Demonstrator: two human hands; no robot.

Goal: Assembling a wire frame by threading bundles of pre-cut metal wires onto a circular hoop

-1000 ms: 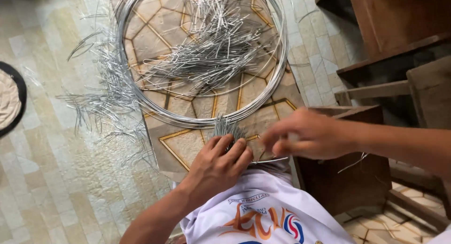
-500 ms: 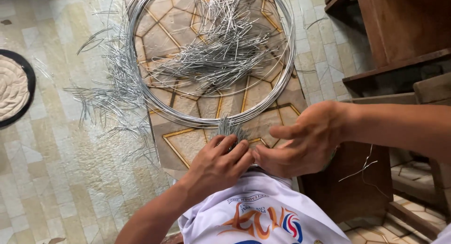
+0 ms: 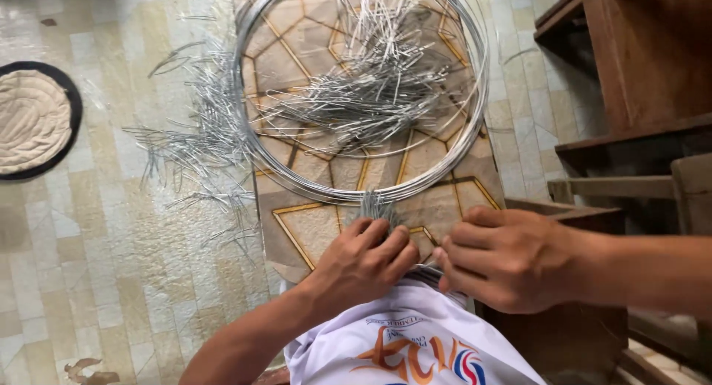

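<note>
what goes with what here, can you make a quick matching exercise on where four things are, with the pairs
Things:
1. wire coil
2. wire bundle
3. round mat
4. loose wire pieces

Places:
A. far left on the floor tiles
B. gripped in the left hand
C. lying as a big ring on the patterned board
D. scattered on the tiles left of the board

Pairs: 1-C, 2-B, 3-A, 4-D
</note>
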